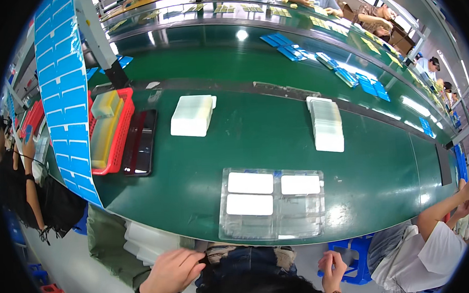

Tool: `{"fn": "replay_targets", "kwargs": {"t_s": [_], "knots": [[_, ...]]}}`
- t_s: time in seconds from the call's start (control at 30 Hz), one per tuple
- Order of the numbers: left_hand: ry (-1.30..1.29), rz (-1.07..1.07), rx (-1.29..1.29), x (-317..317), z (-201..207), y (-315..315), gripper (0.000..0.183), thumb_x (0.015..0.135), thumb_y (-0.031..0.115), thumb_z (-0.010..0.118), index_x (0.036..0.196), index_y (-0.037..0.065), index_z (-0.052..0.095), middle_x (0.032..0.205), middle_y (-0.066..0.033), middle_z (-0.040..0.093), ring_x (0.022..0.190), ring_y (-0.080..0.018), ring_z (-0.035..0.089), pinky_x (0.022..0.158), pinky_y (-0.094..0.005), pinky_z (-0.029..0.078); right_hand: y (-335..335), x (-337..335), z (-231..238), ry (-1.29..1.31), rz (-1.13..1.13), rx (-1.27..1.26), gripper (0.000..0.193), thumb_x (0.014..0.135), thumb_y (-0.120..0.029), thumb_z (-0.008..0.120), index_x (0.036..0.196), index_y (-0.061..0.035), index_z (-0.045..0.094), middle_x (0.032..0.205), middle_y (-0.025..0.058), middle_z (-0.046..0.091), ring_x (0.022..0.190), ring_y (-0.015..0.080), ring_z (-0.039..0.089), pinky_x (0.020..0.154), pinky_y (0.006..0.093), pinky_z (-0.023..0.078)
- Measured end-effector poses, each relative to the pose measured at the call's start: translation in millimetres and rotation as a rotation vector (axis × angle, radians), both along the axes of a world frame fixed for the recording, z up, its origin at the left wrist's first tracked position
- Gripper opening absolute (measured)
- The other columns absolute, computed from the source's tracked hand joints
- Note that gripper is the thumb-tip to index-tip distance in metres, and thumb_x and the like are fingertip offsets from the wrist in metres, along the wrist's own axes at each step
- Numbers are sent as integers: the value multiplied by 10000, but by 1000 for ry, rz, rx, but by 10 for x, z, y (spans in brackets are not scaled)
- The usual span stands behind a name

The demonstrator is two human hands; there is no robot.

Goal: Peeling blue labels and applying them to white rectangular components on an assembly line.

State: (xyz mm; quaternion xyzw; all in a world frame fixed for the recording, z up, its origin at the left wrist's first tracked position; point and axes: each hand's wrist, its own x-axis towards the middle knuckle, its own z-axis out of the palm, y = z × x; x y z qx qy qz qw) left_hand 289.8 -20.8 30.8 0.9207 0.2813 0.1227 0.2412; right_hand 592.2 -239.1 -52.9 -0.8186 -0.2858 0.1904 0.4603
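At the bottom of the frame I hold my left hand (172,274) and my right hand (333,271) with fingers curled, and cannot tell whether either pinches anything, while the clear plastic tray (300,217) bearing white rectangular cards (249,183) lies just above, lower centre, on the glossy green table (163,203).

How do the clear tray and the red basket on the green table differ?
The clear tray is see-through and flat, while the red basket has higher, perforated walls. The clear tray holds three white rectangles; the red basket holds yellowish stacks. The clear tray lies unobstructed, whereas a blue-patterned sheet hides part of the red basket. Both sit on the green table.
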Motion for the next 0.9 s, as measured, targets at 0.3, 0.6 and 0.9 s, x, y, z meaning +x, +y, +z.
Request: {"fn": "replay_targets", "kwargs": {"t_s": [0.3, 0.6, 0.9], "knots": [[559, 580, -322, -669, -1346, -1055, 279, 888, 200, 484, 718, 6, 592, 726, -203, 621, 599, -350, 617, 548, -421, 507, -891, 429, -2281, 588, 64, -474, 193, 904, -104, 493, 1010, 14, 603, 870, 97, 669, 760, 153, 640, 660, 295, 519], [319, 593, -624, -1508, -3129, -2077, 376, 895, 292, 437, 1144, 36, 556, 969, -214, 631, 889, -404, 602, 801, -463, 469, -418, 353, -1939, 595, 264, -658, 215, 899, -123, 505, 1028, 17, 604, 915, 111, 672, 793, 172, 644, 698, 309, 519], [-233, 547, -1132, -1420, -4171, -1779, 340, 908, 285, 493, 1140, 43, 549, 1118, -140, 593, 1026, -318, 554, 877, -383, 444, 22, 129, -1700, 586, 268, -579, 216, 894, -128, 508, 1016, 18, 610, 914, 129, 666, 788, 191, 641, 706, 319, 512]]}}
